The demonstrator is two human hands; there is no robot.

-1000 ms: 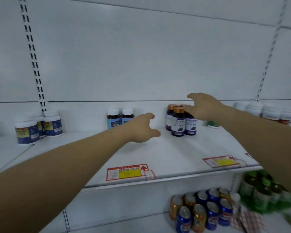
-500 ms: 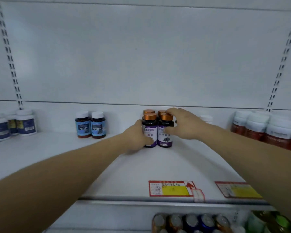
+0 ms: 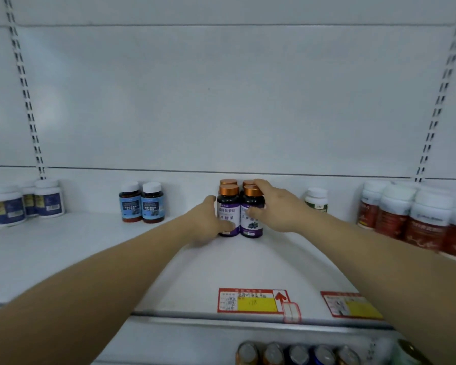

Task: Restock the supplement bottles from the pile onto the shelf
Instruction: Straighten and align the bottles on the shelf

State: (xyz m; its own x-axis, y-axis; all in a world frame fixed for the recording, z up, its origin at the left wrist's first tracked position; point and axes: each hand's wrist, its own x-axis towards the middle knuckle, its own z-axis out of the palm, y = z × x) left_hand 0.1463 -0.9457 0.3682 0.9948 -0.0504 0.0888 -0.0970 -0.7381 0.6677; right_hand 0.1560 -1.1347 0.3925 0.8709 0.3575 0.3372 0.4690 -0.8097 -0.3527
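Room for moving lies mostly toward us: the white shelf (image 3: 90, 259) is bare and smooth between our forearms, right out to its metal front lip, where two red-and-yellow price tags (image 3: 253, 301) lie flat. To the left, open board runs as far as a pair of brown bottles with blue labels (image 3: 142, 202) and white caps; far left stand white tubs with dark blue labels (image 3: 27, 201). On the right a small white bottle with a green label (image 3: 317, 200) sits near the back panel, and a row of white-capped red-labelled bottles (image 3: 411, 219) crowds the right edge.

Four supplement bottles (image 3: 240, 212) stand upright in a tight square at the far middle of the shelf, close to the back wall: dark round bodies, glossy purple-and-white labels, ribbed copper caps. Our left hand (image 3: 208, 222) cups the left side of the near-left bottle, thumb across the label's lower part. Our right hand (image 3: 279, 206) wraps the near-right bottle, fingers over its cap and shoulder, thumb on the label. Below the shelf lip, the round tops of drink cans (image 3: 298, 354) show.
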